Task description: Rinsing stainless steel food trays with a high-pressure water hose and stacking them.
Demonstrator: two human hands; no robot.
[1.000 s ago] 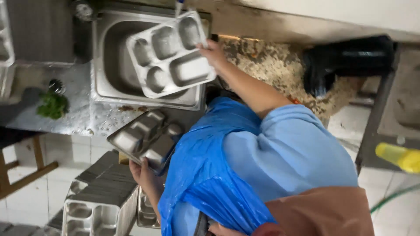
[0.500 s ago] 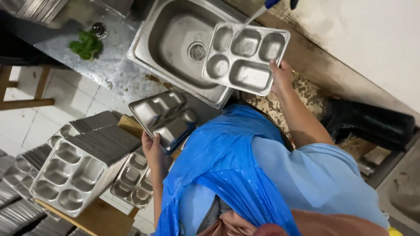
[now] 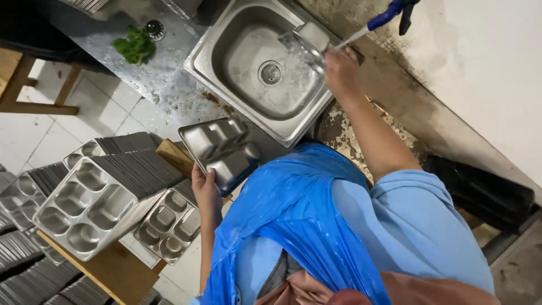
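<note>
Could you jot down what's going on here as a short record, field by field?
Place: steel sink with a wet counter beside it
Right hand: holds a compartment tray tilted in the water stream over the sink
Left hand: grips a second steel tray at its edge, below the counter
Clothing: blue plastic apron
Nearby: tall stacks of trays on a wooden stand; green leaves on the counter

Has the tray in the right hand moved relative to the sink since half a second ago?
Yes. The tray in the right hand has tipped edge-on and dropped into the sink, under the tap stream.
</note>
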